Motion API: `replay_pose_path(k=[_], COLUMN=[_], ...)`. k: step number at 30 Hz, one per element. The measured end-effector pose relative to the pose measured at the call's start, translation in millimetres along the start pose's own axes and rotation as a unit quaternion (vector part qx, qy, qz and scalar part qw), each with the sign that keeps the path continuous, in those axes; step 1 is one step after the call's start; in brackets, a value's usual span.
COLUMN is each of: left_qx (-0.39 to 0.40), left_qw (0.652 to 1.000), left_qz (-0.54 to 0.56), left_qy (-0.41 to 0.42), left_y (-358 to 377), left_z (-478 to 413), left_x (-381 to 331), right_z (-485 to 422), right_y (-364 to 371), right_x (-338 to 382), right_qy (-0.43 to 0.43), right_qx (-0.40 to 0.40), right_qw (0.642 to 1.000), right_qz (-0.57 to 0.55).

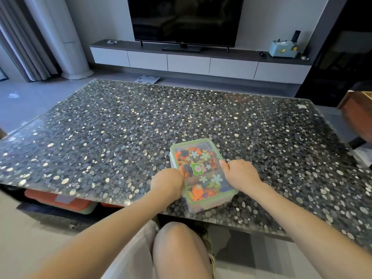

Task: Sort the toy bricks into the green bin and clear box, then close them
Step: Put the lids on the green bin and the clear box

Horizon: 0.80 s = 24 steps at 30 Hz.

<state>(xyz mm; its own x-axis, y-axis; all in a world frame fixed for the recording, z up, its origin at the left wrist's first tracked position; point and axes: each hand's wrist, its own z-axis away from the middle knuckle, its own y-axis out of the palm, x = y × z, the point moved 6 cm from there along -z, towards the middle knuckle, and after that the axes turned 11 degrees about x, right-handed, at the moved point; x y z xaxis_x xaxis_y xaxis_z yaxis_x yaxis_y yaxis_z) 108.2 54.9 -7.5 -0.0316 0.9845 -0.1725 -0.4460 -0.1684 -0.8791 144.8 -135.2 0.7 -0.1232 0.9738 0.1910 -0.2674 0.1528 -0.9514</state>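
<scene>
Clear box point(202, 207) sits on the surface point(120, 127), close to the near edge and a bit right of centre, turned at a slant so one short end points far-left. Green-rimmed lid point(201, 156) is on top, with pale flower stickers and a green round label. Cannot tell if the latches are snapped down. Toy bricks point(196, 191) show through the lid and walls: orange, purple, some yellow, packed in.

Left hand point(168, 183) grips the box's left long side, fingers curled down the wall, thumb tip at the lid rim. Right hand point(241, 174) grips the right long side, thumb lying on the lid edge, fingers curled down and hidden behind the box. Both forearms reach in from the near side. A bare knee point(177, 248) is below the near edge.

Surface is glass-topped with a dark pebble pattern and shiny flecks. Under its near-left corner, an orange flat container point(56, 198) on a lower shelf.

Far side: dark TV point(185, 19) on a long low white cabinet point(201, 63). Light blue box point(283, 49) on the cabinet's right end. White scale point(148, 78) on the floor in front of the cabinet. Grey curtain point(20, 47) far left. Brown wooden furniture point(356, 109) at the right edge, only partly in view.
</scene>
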Motion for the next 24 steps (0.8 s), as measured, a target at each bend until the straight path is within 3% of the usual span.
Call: replay_pose_path(k=[2, 5, 14, 18, 20, 24], left_qx=[0.018, 0.039, -0.024, -0.034, -0.012, -0.016], left_qw=[0.998, 0.998, 0.982, 0.914, 0.894, 0.940], left_qz=[-0.056, -0.026, 0.188, 0.391, 0.429, 0.319], left_qy=[0.002, 0.033, 0.021, 0.100, 0.130, 0.119], left_y=[-3.0, 10.4, 16.0, 17.3, 17.9, 5.8], left_z=[5.1, 6.0, 5.9, 4.3, -2.6, -17.6], left_x=[-7.4, -13.3, -0.5, 2.6, 5.2, 14.6], right_z=[2.6, 2.5, -9.1, -8.7, -5.1, 3.9], right_y=[-3.2, -0.8, 11.7, 14.6, 14.3, 15.8], right_x=[1.1, -1.0, -12.1, -12.9, -11.7, -9.1], right_qy=[0.020, 0.029, 0.021, 0.021, 0.022, 0.040], right_qx=[-0.020, -0.023, 0.058, 0.070, 0.067, 0.058], right_qw=[0.997, 0.995, 0.996, 0.988, 0.983, 0.986], right_qz=[0.067, 0.096, -0.062, -0.139, -0.170, -0.149])
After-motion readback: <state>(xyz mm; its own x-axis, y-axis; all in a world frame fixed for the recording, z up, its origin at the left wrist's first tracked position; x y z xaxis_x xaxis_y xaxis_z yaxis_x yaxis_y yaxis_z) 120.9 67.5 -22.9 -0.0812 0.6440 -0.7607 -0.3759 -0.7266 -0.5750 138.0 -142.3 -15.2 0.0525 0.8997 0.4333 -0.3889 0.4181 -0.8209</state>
